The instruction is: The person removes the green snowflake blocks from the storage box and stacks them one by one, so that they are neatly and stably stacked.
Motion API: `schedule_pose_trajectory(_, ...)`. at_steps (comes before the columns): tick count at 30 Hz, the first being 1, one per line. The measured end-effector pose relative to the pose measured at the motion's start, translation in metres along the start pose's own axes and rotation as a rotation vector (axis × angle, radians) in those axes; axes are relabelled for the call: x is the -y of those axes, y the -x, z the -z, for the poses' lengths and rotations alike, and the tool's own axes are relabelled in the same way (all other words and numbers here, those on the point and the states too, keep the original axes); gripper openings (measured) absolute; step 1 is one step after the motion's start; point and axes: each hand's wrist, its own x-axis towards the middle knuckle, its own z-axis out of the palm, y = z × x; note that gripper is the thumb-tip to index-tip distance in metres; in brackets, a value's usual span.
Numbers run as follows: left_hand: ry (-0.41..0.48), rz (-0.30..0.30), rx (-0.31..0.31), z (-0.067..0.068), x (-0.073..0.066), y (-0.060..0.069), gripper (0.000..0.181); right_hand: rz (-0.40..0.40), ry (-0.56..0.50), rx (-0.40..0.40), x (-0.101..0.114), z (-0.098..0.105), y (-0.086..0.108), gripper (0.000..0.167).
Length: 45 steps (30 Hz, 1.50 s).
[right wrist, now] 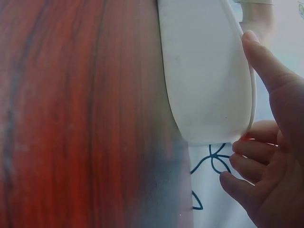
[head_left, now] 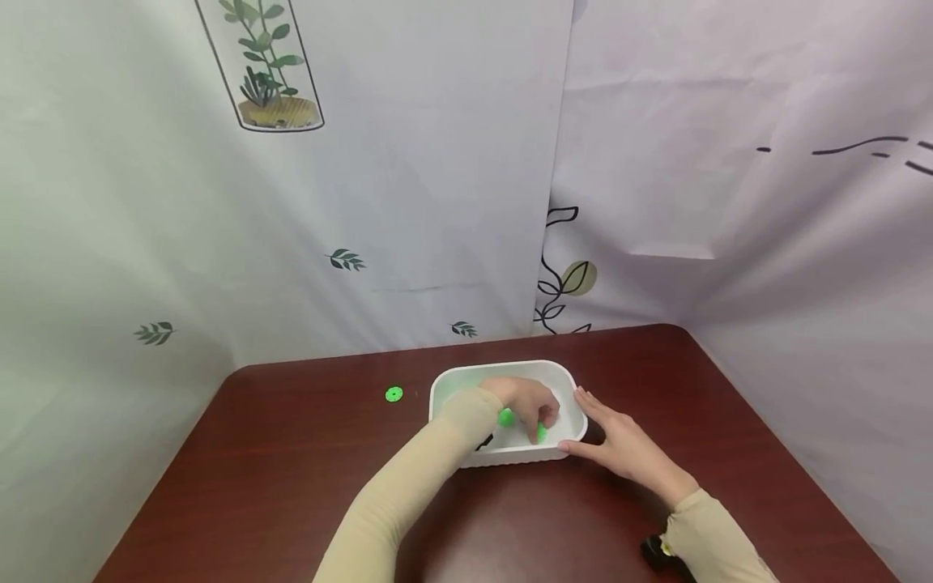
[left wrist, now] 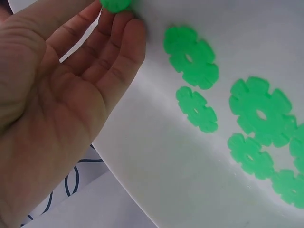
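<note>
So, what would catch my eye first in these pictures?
Probably the bright green notched discs inside the white plastic tub, plus a lone green disc left of it on the dark red table. Next, the left fingers down in the tub with a disc at their tips, and the right fingers touching the tub's right end.

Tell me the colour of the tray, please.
The tray is white, as the head view shows best.
</note>
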Motion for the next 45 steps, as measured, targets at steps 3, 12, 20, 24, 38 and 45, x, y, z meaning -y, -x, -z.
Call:
schedule_pose_trajectory(3, 0.001, 0.003, -0.040, 0.000, 0.000, -0.002, 0.025, -0.005, -0.001, 0.002, 0.000, 0.000, 0.002, 0.098)
schedule_pose_trajectory(12, 0.035, -0.011, -0.173, 0.014, 0.006, 0.004, 0.015, -0.016, -0.005, 0.028, 0.000, 0.001, 0.003, 0.101)
schedule_pose_trajectory(20, 0.168, -0.076, -0.396, 0.039, 0.018, 0.038, 0.019, -0.037, -0.002, 0.040, 0.000, 0.005, -0.003, 0.104)
schedule_pose_trajectory(24, 0.256, -0.058, -0.482, 0.041, 0.028, 0.057, 0.018, -0.041, -0.003, 0.052, 0.000, 0.004, -0.003, 0.107)
schedule_pose_trajectory(38, 0.700, 0.088, -0.828, 0.028, 0.080, 0.149, 0.026, -0.033, -0.009, 0.044, -0.002, 0.002, 0.001, 0.104)
schedule_pose_trajectory(45, 0.816, 0.157, -0.948, 0.008, 0.104, 0.185, 0.026, -0.024, -0.003, 0.051, -0.002, 0.003, 0.001, 0.107)
